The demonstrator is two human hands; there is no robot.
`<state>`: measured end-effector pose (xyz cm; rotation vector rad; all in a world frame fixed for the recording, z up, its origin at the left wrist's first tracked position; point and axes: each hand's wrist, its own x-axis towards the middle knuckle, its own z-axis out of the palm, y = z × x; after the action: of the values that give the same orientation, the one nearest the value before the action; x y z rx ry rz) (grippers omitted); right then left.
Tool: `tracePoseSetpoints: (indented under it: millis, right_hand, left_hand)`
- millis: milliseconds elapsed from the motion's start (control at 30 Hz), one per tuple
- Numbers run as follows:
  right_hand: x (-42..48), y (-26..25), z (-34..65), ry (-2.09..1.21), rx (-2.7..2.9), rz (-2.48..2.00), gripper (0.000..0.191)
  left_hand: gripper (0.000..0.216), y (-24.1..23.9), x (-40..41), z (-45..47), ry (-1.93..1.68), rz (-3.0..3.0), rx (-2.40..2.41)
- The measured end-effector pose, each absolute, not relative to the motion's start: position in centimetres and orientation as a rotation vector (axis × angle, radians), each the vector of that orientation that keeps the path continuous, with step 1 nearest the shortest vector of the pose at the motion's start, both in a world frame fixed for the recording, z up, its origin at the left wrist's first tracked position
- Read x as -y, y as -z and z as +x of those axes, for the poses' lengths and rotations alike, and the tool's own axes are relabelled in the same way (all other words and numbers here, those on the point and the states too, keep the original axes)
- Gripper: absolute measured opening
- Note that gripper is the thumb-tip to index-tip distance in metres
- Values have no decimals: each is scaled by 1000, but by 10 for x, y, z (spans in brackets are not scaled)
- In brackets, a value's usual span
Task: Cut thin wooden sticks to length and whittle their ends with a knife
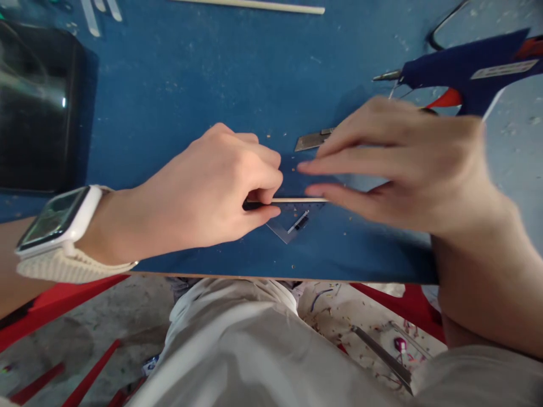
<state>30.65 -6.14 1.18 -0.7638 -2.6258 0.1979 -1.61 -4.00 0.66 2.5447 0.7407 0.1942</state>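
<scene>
My left hand (237, 181), with a watch at its wrist, is closed with thumb and bent fingers on a thin wooden stick (299, 199). The stick runs left to right near the table's front edge. Under and beside it lies a clear plastic set square (285, 230), partly hidden by the hand. My right hand (403, 164), slightly blurred, is open, thumb and fingers apart. Its thumb is close to the stick's right end; whether they touch I cannot tell. Beyond its fingertips shows a cutter knife blade (311, 141); the rest is hidden beneath the hand.
A blue glue gun (470, 65) lies at the upper right, its nozzle pointing left. A black box-like object (38, 113) stands at the left. Another wooden stick (263, 5) and several flat pale sticks (90, 17) lie at the back. The blue table's front edge (288, 277) runs before my body.
</scene>
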Motion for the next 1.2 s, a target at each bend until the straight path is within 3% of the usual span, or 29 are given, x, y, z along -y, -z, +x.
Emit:
tracePoseSetpoints:
  millis: [100, 300, 600, 900, 1067, 1200]
  right_hand:
    - [56, -23, 328, 13, 2730, -973, 37]
    - [47, -24, 351, -92, 2785, -1257, 43]
    - [50, -32, 341, -72, 2707, -1247, 32]
    - [36, -20, 329, -191, 2390, -771, 39]
    - [20, -28, 312, 41, 2505, -617, 80]
    - [1, -30, 288, 235, 2727, -506, 63]
  left_hand:
    - [41, -7, 40, -17, -223, 2523, -729]
    - [41, -6, 40, -18, -245, 2492, -734]
    - [39, -3, 39, -18, -273, 2469, -712]
    - [37, -4, 39, -15, -175, 2481, -783]
    - [34, 0, 38, -13, -164, 2465, -770]
    - [38, 2, 38, -13, -235, 2462, -758]
